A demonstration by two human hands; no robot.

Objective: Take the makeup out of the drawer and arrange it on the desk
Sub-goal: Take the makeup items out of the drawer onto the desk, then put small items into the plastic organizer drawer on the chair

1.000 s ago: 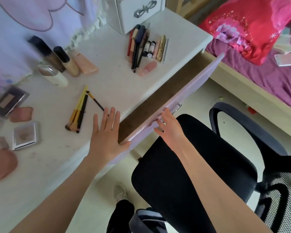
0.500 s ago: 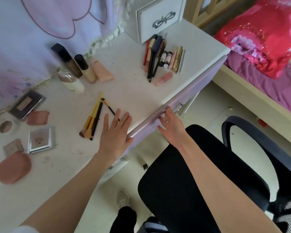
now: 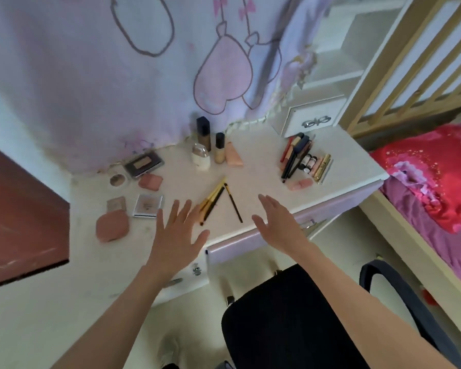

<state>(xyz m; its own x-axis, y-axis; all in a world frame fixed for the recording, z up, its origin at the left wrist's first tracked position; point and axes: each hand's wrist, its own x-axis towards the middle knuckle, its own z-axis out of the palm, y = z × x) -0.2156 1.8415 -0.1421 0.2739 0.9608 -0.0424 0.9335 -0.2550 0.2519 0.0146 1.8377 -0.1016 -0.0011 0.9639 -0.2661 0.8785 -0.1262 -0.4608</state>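
The drawer (image 3: 290, 230) has been pushed shut; both hands, left hand (image 3: 176, 235) and right hand (image 3: 280, 225), are held flat and empty above the desk (image 3: 357, 166), where the makeup (image 3: 304, 158) lies arranged, so the task looks finished.

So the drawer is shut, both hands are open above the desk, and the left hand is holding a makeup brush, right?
Not quite. The head view shows the left hand holding nothing; the brushes lie on the desk. The drawer is shut and the right hand is open too.

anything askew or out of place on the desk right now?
Mostly tidy. One black brush lies apart from the bundled brushes, angled away to form a V. Drawer looks closed. Both hands, left and right, are open and hold nothing.
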